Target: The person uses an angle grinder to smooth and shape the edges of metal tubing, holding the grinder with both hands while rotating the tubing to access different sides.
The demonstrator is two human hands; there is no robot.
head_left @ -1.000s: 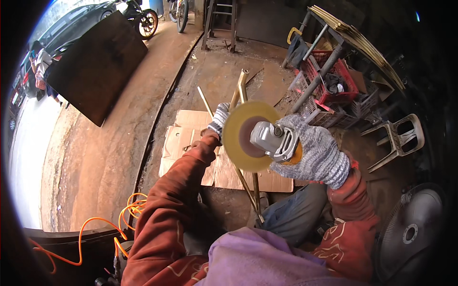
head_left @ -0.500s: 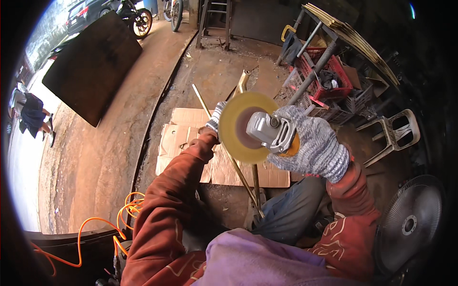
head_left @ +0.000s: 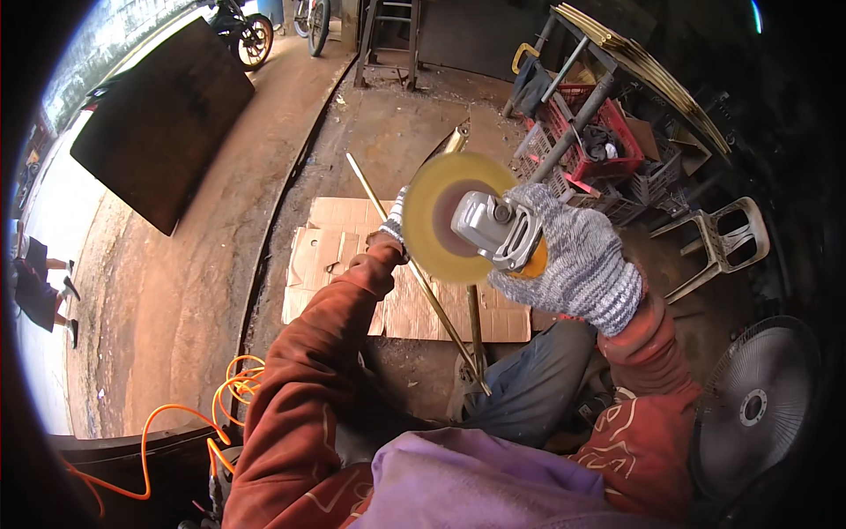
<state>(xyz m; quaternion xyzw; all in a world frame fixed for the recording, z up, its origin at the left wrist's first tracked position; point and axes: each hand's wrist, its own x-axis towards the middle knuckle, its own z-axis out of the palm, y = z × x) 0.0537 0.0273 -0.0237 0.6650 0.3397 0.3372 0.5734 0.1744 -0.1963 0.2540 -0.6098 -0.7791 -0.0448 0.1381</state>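
We see the gloved right hand [head_left: 573, 256] grasping a grinder [head_left: 498, 231], its yellow disc [head_left: 425, 181] above gold-coloured tubes [head_left: 439, 309]. The gloved left hand [head_left: 397, 216] lies partly behind the disc; we cannot tell its grip. Cardboard [head_left: 507, 319] lies beneath. Pale outlined lettering [head_left: 619, 432] marks the red right sleeve [head_left: 659, 410].
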